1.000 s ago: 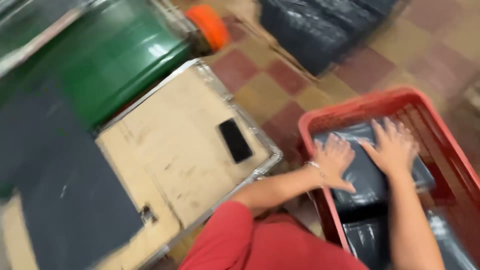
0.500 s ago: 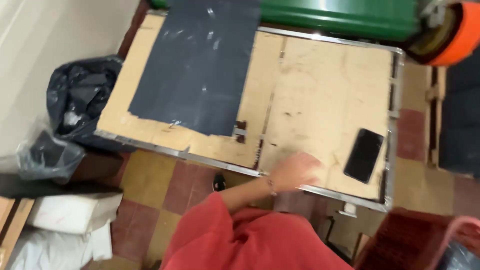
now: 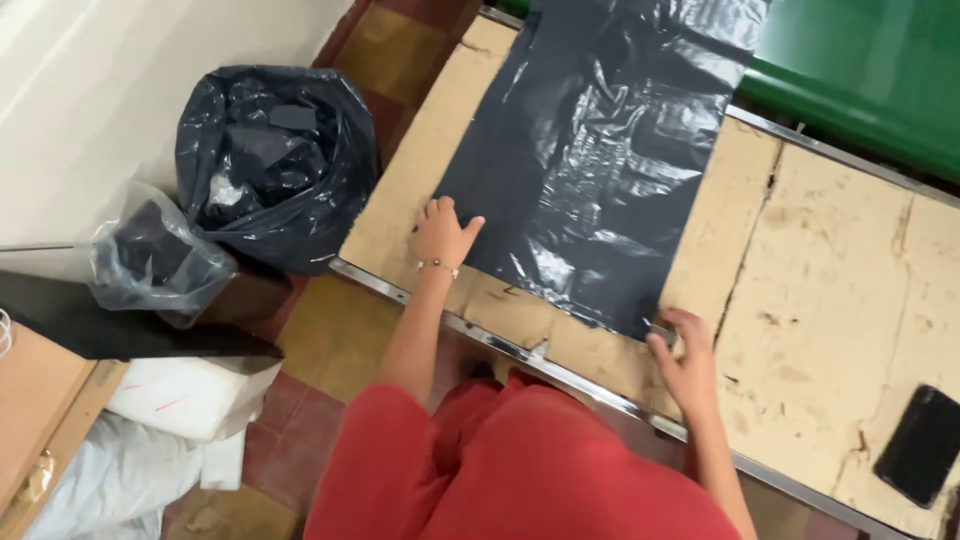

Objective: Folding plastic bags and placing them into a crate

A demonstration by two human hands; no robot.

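Plastic, thin and black, makes up the bin bag (image 3: 600, 150) spread flat on the worn, metal-edged table (image 3: 840, 290). The left hand (image 3: 443, 232) lies open, fingers flat at the bag's near left edge; the right hand (image 3: 685, 352) pinches its near right corner between thumb and fingers. Such film looks light, limp and slippery, likely to crease or slide, so edges and corners seem the best holds. A dark phone (image 3: 918, 445) lies well apart.

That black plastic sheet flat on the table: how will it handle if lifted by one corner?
The black plastic sheet is probably floppy: its surface is full of fine wrinkles. It looks thin and light, so it would likely drape and drag. The left hand and right hand sit at its near corners, possibly because it slides on the table.
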